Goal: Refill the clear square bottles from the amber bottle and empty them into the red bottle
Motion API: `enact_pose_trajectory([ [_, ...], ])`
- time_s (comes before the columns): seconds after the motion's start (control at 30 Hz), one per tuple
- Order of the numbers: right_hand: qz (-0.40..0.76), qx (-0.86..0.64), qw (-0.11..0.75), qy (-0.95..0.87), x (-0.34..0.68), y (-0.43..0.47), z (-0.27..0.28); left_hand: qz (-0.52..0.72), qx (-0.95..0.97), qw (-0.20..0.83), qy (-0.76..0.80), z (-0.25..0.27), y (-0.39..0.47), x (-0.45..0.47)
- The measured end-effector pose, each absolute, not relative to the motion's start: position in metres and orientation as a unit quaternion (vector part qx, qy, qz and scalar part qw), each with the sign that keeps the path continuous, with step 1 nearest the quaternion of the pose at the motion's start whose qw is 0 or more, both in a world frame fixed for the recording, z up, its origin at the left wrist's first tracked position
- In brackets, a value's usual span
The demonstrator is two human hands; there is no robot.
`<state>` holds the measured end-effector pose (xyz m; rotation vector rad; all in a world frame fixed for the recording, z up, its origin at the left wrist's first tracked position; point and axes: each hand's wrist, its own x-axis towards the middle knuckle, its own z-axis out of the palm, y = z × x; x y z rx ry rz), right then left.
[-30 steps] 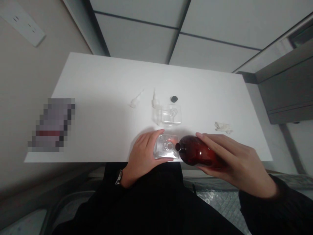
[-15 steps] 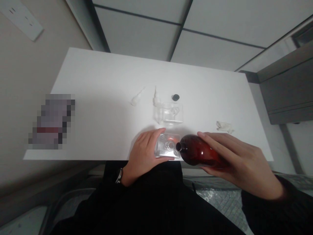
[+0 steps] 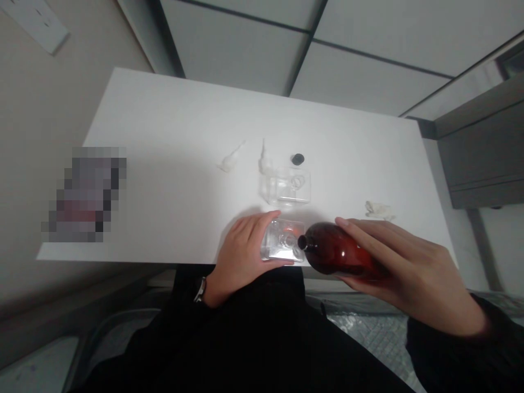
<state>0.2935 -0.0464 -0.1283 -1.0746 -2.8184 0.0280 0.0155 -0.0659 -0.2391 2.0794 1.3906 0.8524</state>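
Observation:
My left hand (image 3: 242, 248) grips a clear square bottle (image 3: 282, 248) standing by the table's front edge, its thumb and fingers on two opposite sides. The bottle's round mouth faces up, without a cap. My right hand (image 3: 409, 267) is wrapped around a dark amber-brown bottle (image 3: 339, 248), tilted so that its uncapped neck points left, just over the right side of the clear bottle's mouth. A reddish tint shows on the clear bottle. Whether liquid runs between the two I cannot make out.
Behind the hands lies a second clear bottle (image 3: 290, 185). Beyond it are a black cap (image 3: 298, 159) and two whitish pump tops (image 3: 230, 158). A crumpled whitish piece (image 3: 379, 210) lies to the right. A blurred-out object (image 3: 84, 194) is on the white table's (image 3: 172, 120) left.
The camera view has shifted slightly. Both hands keep their hold, and the amber bottle stays tilted by the clear bottle's mouth with little visible difference.

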Motion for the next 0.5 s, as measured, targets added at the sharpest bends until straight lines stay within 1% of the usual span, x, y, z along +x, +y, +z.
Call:
enact_pose_trajectory([
  [0.5,0.005,-0.36,0.064,-0.931,0.2918,-0.0467,-0.1264,0.309,0.768,0.243,0.505,-0.2376,-0.0661,0.0151],
])
